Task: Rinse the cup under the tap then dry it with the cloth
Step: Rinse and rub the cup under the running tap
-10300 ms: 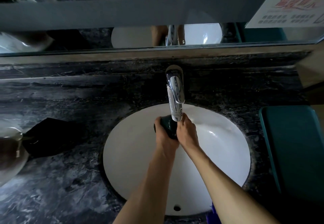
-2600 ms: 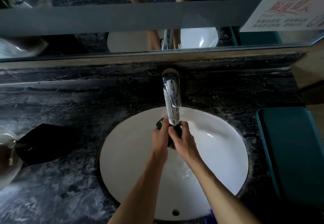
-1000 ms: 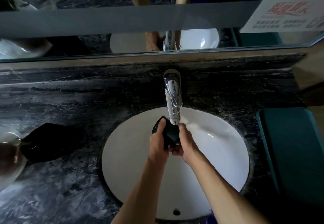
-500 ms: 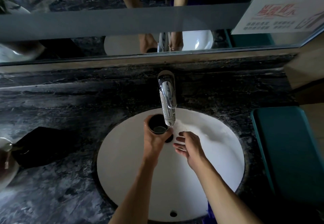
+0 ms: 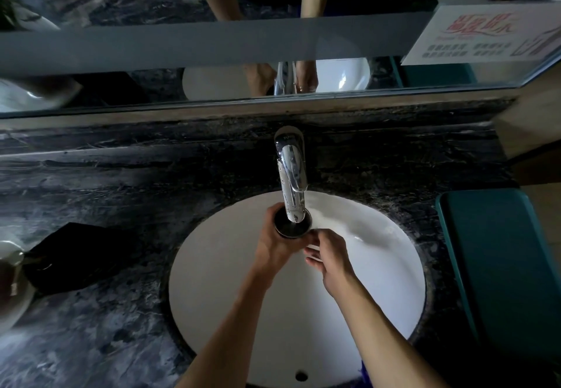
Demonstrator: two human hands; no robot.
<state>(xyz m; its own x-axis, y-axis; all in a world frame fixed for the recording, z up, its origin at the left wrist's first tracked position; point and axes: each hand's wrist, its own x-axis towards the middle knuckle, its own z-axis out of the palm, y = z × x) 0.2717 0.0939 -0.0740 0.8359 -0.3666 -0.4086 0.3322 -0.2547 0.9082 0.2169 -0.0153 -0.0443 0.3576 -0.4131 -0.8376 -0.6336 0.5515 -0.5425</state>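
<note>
A small dark cup (image 5: 292, 227) stands upright, mouth up, right under the spout of the chrome tap (image 5: 292, 181). My left hand (image 5: 274, 243) is wrapped around its side from the left. My right hand (image 5: 329, 258) hovers just to the right of the cup with its fingers spread, holding nothing; its fingertips are close to the cup's wall. A dark cloth (image 5: 76, 257) lies crumpled on the counter to the left of the white basin (image 5: 243, 290). Whether water is running I cannot tell.
The black marble counter (image 5: 106, 181) surrounds the oval basin. A teal tray-like object (image 5: 498, 266) lies at the right edge. A glass vessel (image 5: 12, 278) sits at the far left. A mirror (image 5: 212, 78) and a printed sign (image 5: 479, 35) run along the back.
The cup has turned from tilted sideways to upright and now sits under the spout. My right hand has let go of it and opened. The view has shifted slightly.
</note>
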